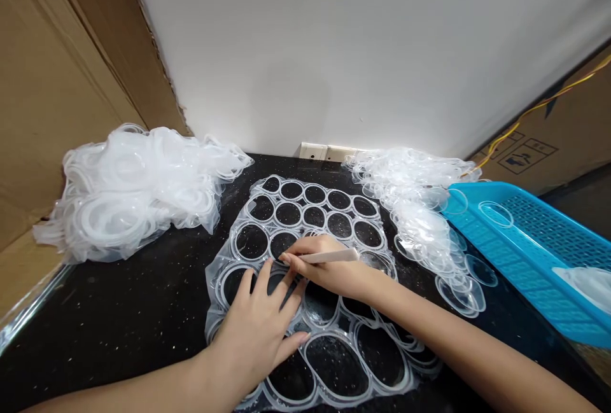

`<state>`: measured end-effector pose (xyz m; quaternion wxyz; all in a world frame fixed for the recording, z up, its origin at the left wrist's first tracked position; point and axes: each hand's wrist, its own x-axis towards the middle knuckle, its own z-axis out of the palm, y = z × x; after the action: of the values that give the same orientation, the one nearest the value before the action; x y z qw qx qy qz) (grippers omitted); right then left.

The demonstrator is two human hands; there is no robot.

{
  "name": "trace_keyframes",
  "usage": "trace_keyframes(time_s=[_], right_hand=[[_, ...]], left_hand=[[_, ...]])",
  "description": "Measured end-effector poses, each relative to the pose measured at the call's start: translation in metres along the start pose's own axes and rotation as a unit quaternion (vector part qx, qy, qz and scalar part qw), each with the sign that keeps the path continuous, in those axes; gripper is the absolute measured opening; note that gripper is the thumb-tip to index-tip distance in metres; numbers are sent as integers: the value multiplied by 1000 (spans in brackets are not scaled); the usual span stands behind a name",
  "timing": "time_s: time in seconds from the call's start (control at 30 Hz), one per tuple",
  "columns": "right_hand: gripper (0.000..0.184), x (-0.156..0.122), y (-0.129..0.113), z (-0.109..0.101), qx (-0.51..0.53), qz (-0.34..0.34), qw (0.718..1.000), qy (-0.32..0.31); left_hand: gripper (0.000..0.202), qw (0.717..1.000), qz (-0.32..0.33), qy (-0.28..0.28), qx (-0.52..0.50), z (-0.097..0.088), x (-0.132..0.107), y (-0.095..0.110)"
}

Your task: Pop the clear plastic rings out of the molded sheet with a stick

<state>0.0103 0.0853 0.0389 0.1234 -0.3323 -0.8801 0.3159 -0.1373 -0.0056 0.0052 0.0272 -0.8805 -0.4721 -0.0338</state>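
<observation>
A clear plastic sheet (pixel 324 209) punched with several round holes lies flat on the black speckled tabletop (pixel 143 311). My left hand (pixel 260 327) rests on the sheet with fingers spread flat, pressing it down. My right hand (pixel 329 270) is closed in a pinch on a thin pale tool (pixel 329 256), its tip touching the sheet at the edge of a ring near the left fingertips.
A heap of cut clear plastic scrap (pixel 133 190) lies at the back left. A pile of clear discs (pixel 420 209) spreads at the right, beside a blue mesh tray (pixel 539 247). Cardboard (pixel 52 82) stands at the left, a white wall (pixel 358 50) behind.
</observation>
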Motion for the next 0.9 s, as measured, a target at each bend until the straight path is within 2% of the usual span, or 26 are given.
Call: trace_keyframes(time_s=[0.13, 0.33, 0.43, 0.53, 0.77, 0.9], right_hand=[[33, -3, 0, -4, -28, -38, 999, -26], [30, -12, 0, -27, 5, -25, 996, -87], [29, -15, 4, -38, -25, -44, 994, -96], [29, -17, 12, -43, -74, -75, 990, -89], [30, -18, 37, -35, -197, -70, 978, -20], [28, -16, 41, -30, -218, -78, 973, -12]], left_hand=[[59, 1000, 3, -24, -9, -3, 0, -1], [58, 999, 6, -48, -20, -7, 0, -2], [57, 999, 15, -47, -16, -6, -1, -2], [56, 999, 23, -46, 3, -4, -3, -2], [58, 995, 44, -69, 59, -5, -4, -1], [56, 996, 42, -60, 45, -5, -3, -2]])
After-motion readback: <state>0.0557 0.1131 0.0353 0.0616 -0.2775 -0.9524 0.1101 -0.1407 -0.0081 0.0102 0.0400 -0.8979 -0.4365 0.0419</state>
